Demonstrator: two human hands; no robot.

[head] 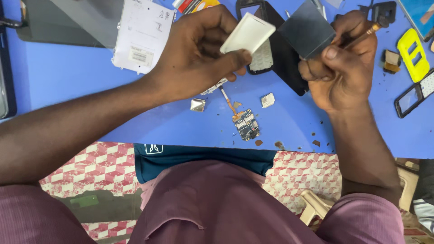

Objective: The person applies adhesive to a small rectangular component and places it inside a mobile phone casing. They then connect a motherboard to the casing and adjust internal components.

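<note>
White panel (pixel 247 33) between pinching hands (pixel 271 58)

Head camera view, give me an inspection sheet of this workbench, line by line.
Surface: blue tabletop, dotted with small brown scraps.
Job's things: left hand pinches a white rectangular piece; right hand holds a dark grey square panel and a thin brass-tipped tool.
Clutter: small circuit board, metal shield, white back plate, yellow phone frame, black keypad phone.
Fingers: both hands closed on their parts.
Cables: orange flex strip leading to the circuit board.
Surroundings: red-and-white patterned floor, pale plastic chair.
</note>
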